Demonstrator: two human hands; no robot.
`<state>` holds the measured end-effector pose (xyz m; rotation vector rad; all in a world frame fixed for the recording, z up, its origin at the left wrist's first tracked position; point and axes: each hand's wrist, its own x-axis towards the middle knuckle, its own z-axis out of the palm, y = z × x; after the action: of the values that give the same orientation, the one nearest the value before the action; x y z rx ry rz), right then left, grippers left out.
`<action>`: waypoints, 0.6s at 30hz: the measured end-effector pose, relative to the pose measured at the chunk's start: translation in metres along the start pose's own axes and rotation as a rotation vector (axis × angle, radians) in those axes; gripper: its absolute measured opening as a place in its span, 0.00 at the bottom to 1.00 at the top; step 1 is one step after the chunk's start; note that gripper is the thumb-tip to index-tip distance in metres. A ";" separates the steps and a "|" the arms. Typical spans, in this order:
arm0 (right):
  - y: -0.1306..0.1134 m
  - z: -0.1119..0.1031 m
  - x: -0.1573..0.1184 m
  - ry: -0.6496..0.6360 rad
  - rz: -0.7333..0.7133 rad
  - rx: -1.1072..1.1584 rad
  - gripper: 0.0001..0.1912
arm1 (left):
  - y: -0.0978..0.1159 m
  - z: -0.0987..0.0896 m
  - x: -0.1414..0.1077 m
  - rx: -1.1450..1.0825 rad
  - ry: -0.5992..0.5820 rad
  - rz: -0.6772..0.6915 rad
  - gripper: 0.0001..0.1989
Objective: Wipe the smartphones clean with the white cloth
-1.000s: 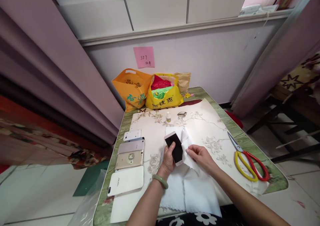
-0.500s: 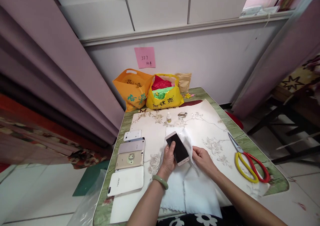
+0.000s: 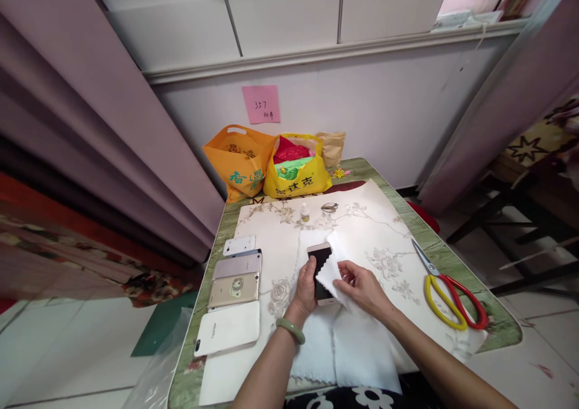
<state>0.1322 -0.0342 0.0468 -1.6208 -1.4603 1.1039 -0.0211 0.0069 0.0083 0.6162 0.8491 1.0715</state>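
My left hand [image 3: 306, 285] is closed around the left edge of a smartphone [image 3: 321, 254] with a dark screen and light rim, its thumb on the glass. My right hand [image 3: 362, 285] pinches a white cloth [image 3: 329, 274] with a zigzag edge. A fold of that cloth lies over the right part of the screen and hides it. Under both hands a larger pale cloth [image 3: 344, 355] is spread out. A green bangle [image 3: 290, 330] circles my left wrist.
Several phones, among them a white phone [image 3: 230, 329], lie along the left edge. Scissors [image 3: 447, 294] with red and yellow handles lie at right. A small bottle [image 3: 304, 213], an orange bag [image 3: 242, 161] and a yellow bag [image 3: 298, 180] stand farther back on the green table [image 3: 502, 321].
My right hand has drawn the cloth up and leftward over the phone's screen, which was bare before. The phone has turned more upright in my left hand.
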 end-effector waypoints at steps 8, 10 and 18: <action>0.009 0.002 -0.002 0.066 0.088 0.110 0.19 | 0.001 -0.001 -0.001 0.026 -0.025 -0.009 0.24; 0.007 0.007 -0.002 0.109 0.091 0.002 0.18 | 0.001 0.000 -0.002 0.044 -0.034 0.001 0.25; 0.007 0.011 0.005 0.082 0.075 -0.012 0.19 | -0.002 -0.004 0.001 0.147 0.096 0.015 0.30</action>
<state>0.1252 -0.0309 0.0354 -1.7209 -1.3658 1.0586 -0.0231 0.0068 0.0039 0.6997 1.0147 1.0655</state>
